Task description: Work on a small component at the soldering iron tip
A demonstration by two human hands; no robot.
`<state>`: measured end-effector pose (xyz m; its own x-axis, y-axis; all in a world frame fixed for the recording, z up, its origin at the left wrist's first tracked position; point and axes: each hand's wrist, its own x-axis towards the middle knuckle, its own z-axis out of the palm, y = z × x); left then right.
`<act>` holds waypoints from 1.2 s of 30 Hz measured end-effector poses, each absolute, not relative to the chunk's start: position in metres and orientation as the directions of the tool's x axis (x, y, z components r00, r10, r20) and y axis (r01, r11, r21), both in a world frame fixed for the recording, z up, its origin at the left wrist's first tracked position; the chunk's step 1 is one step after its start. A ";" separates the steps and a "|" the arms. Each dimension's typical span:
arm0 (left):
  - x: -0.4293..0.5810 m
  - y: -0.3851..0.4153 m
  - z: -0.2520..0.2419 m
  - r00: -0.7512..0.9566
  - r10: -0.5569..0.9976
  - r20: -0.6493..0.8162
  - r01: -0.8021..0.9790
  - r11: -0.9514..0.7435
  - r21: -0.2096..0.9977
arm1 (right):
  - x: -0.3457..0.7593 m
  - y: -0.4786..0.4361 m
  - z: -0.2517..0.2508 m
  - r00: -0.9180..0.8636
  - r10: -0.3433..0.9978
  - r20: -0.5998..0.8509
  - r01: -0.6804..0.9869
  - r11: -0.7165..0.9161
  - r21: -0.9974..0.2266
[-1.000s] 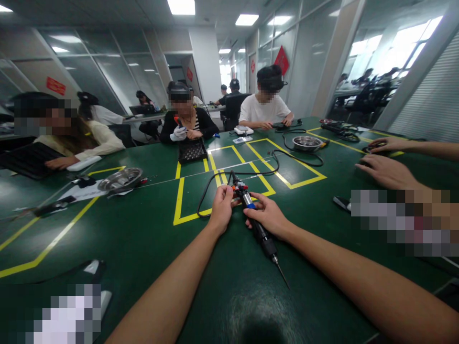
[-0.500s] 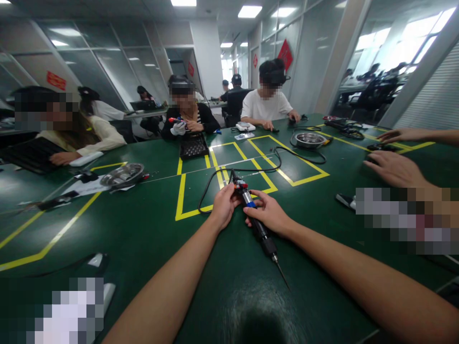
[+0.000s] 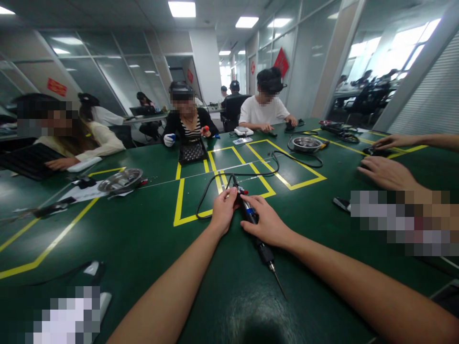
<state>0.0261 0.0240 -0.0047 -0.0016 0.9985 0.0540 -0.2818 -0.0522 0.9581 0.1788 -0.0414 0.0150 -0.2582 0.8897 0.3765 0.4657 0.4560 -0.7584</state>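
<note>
A black electric screwdriver (image 3: 264,251) with a silver and blue band lies slantwise before me, its long thin bit pointing toward me and to the right. My left hand (image 3: 224,210) is closed at its rear end, near the cord and a small red part. My right hand (image 3: 268,222) grips the barrel from the right, thumb on the near side and fingers reaching over toward the rear. The fingertips of both hands nearly meet there and partly hide the rear end. From it a black cord (image 3: 200,203) loops away across the table.
The green table (image 3: 150,248) bears yellow tape outlines (image 3: 178,200). Metal bowls stand at left (image 3: 122,181) and back right (image 3: 307,144). A black tray (image 3: 192,151) sits before a person opposite. Another person's hands (image 3: 389,172) rest at the right. More people sit around the table.
My right hand's fingers have shifted along the screwdriver toward its rear end, covering more of it. The bit has swung slightly left and nearer. Opposite, a person's hands have moved apart.
</note>
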 end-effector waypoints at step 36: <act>0.028 0.024 -0.007 0.066 0.991 0.115 -0.167 -0.103 0.981 | 0.191 -0.028 0.016 -0.196 0.975 0.105 -0.021 0.103 -0.994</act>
<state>0.0276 0.0239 -0.0074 0.0658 0.9912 0.1152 -0.1669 -0.1029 0.9806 0.1907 -0.0275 0.0163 -0.1963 0.9749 0.1050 -0.0212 0.1029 -0.9945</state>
